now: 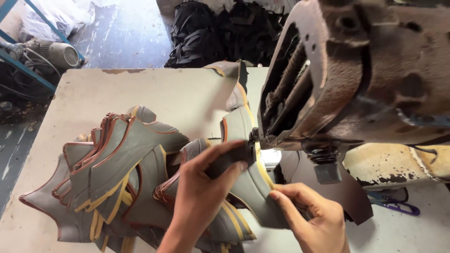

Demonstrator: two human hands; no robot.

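Worn blue floorboards show beyond the far edge of the pale bench (93, 93), with an electric motor (63, 55) by a blue frame off its far-left corner and a heap of black strips (220, 33) past the far edge. A fanned stack of grey leather pieces (108, 178), edged in brown and yellow, covers the bench's near-left part. Just right of it the left hand (199, 197) is closed in a pinch, thumb over and fingers under the grey piece (251, 187) being stitched. That piece curves up to the needle area of the old sewing machine (356, 75), which fills the right side. The right hand (314, 218) has its fingers curled shut on the piece's near edge. As I judge it, sewing along the yellow-trimmed edge is in hand; the next move calls for both hands to feed the curve evenly. Purple-handled scissors (398, 206) lie near the right edge. No packages, labels or signs show.
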